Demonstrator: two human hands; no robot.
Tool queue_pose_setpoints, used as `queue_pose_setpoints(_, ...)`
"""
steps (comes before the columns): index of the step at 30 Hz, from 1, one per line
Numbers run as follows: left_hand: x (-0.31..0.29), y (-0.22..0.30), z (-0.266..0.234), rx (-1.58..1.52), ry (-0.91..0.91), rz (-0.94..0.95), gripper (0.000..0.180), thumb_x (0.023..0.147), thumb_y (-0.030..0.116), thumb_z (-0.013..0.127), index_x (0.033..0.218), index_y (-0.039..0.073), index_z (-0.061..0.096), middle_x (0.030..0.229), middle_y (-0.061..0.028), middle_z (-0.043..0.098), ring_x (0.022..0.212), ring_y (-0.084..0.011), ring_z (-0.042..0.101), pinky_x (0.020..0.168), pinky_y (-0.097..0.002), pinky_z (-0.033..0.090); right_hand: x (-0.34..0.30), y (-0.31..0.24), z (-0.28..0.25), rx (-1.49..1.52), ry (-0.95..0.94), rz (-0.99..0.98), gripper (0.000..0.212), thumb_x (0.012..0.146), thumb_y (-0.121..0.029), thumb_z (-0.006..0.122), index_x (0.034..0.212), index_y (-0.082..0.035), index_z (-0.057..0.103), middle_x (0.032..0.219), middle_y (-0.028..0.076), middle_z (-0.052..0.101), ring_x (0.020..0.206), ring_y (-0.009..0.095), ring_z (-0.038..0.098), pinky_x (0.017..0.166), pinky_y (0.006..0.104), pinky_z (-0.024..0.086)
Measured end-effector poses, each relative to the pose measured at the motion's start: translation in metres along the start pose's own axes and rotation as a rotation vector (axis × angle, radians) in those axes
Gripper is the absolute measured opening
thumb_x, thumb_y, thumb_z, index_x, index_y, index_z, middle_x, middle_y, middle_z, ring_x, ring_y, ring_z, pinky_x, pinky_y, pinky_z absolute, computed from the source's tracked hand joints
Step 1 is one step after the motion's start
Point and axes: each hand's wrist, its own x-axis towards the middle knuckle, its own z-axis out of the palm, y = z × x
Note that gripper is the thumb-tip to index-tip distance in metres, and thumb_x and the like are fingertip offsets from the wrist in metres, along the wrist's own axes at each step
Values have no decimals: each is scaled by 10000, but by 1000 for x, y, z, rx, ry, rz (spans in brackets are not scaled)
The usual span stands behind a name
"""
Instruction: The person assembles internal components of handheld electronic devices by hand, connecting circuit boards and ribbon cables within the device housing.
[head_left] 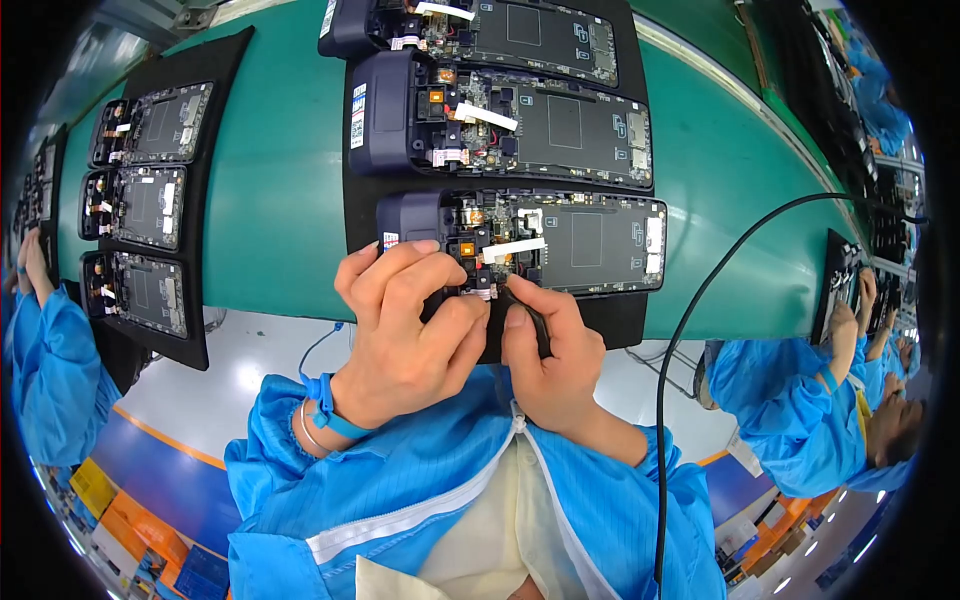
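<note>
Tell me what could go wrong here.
The right hand seems to hold a dark tool beside the bare parts of the nearest open device; a slip might scratch or loosen something.
A white strip lies across those parts, near the fingers of the left hand, and could get caught and pulled.
The black cable runs past the right sleeve and might snag.

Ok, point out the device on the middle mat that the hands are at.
The lowest device: the left hand and right hand are at it, while the middle one and top one have neither.
</note>
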Motion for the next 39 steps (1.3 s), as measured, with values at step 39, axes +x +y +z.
queue_pose_setpoints(39,85,-53,-2,156,-129,363,266,693,121,652,952,175,681,835,39,545,897,-174,500,799,-368,337,91,15,-21,102,2,230,192,949,-69,514,1115,18,551,708,-5,539,581,29,451,513,183,363)
